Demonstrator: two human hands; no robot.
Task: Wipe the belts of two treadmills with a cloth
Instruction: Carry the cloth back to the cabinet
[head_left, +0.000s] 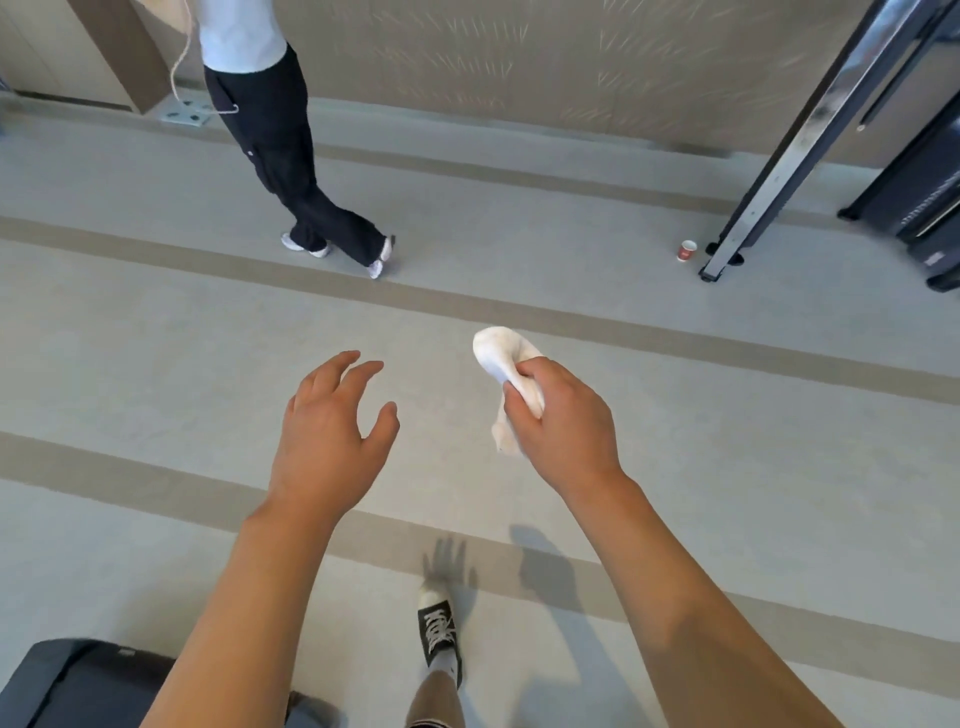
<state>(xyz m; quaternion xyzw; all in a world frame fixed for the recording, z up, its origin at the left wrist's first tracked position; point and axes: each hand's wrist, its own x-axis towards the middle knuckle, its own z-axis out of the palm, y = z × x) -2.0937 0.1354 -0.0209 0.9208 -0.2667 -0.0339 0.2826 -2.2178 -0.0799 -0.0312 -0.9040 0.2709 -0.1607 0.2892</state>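
Presently: cloth (506, 376), bunched and pinched in right hand (566, 421) ready for wiping, carried over bare floor (156, 364); left hand (332, 421) spread, holding nothing; treadmills (930, 208) at far right and near left, neither within reach.

A white cloth (506, 364) stands out against a pale grey-green floor (156, 322) crossed by tan stripes. Behind, a person (270, 130) wears black trousers, a white top and white shoes. A red paper cup (687, 250) sits beside a silver-and-black metal post (779, 171). A black sneaker (438, 631) carries white laces and a white toe.
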